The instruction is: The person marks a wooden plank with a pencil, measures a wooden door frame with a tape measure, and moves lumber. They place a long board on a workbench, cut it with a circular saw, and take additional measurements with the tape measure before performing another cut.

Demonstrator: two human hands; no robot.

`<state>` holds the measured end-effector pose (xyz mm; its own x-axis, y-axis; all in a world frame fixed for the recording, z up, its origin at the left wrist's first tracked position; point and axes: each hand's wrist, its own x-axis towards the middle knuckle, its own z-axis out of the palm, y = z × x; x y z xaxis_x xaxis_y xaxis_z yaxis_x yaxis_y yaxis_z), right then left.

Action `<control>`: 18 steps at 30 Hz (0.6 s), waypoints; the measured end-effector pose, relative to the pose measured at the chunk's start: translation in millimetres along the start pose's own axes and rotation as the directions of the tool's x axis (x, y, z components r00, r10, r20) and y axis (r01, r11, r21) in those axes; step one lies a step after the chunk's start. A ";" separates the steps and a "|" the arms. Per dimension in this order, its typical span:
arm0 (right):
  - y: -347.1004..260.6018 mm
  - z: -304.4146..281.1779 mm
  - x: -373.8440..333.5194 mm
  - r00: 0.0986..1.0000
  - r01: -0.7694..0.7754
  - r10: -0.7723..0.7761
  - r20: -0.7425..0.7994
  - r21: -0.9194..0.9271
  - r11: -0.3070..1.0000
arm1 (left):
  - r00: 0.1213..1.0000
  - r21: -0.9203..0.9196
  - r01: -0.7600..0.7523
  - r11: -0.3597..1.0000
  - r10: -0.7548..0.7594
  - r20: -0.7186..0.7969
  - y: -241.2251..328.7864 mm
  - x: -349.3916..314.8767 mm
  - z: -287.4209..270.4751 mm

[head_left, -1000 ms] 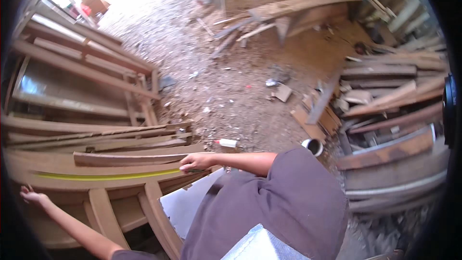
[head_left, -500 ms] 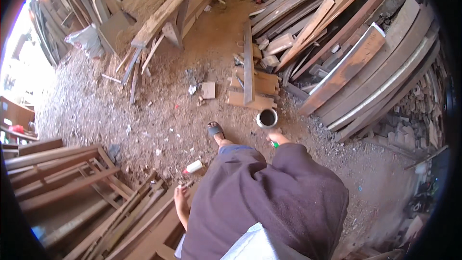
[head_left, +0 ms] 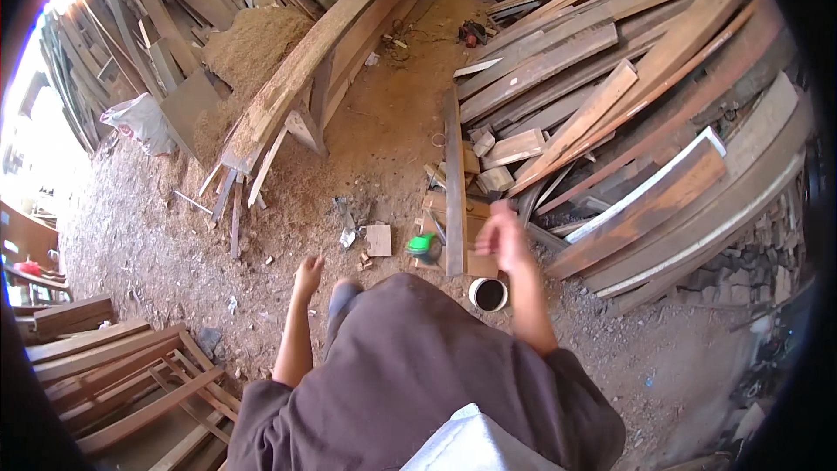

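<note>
Right hand (head_left: 501, 237) blurred, empty, fingers loosely spread, just right of long plank (head_left: 454, 183), near white-rimmed bucket (head_left: 473, 296). Left hand (head_left: 307, 276) over littered floor (head_left: 192, 262), grip impossible to tell. Green-and-black tape measure (head_left: 423, 247), also blurred, just left of plank, apart from both hands.

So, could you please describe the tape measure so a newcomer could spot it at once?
Find the big woodpile on the right, then the long narrow board along its left side. Just left of that board's near end is the tape measure, whose bright green sets it apart from its dull brown neighbours.
</note>
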<state>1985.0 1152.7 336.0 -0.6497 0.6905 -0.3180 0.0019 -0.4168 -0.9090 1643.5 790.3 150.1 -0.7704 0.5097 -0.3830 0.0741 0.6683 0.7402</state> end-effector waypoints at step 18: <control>270.5 -43.3 195.6 0.836 -0.194 0.345 -0.426 0.357 0.914 | 0.935 -0.895 0.309 0.323 -0.276 0.223 35.9 309.2 -130.2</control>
<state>1891.4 1200.6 16.2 -0.2188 0.6858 -0.6941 -0.1434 -0.7262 -0.6724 1325.5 901.4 130.1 -0.5995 0.4125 -0.6859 -0.7805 -0.1116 0.6151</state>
